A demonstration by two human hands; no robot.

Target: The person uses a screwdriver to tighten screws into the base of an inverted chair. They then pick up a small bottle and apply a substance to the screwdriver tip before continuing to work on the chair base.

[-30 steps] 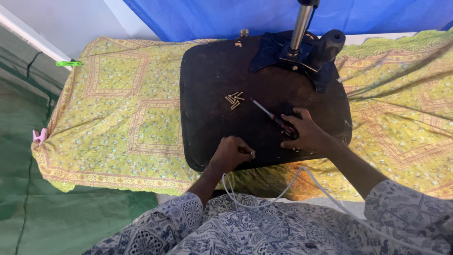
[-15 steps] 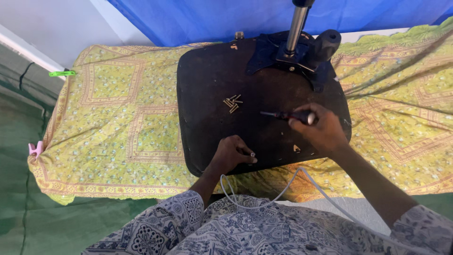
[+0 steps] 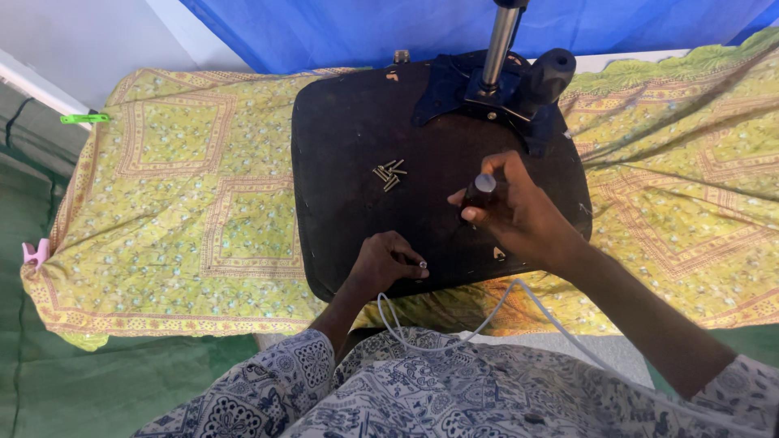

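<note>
Your right hand (image 3: 519, 212) clenched the screwdriver (image 3: 479, 195), its shaft pointing down at the black seat base (image 3: 349, 146); your left hand (image 3: 381, 264) pinched a screw (image 3: 422, 264), lying just left of and nearer you than the tool.

Yellow patterned cloth (image 3: 162, 211) covers the table. Blue tarp (image 3: 341, 28) behind; white wall (image 3: 81, 36) upper left; green floor (image 3: 32, 381).

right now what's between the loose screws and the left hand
Only bare black seat underside lies between the screws and the left hand, in the head view.
</note>
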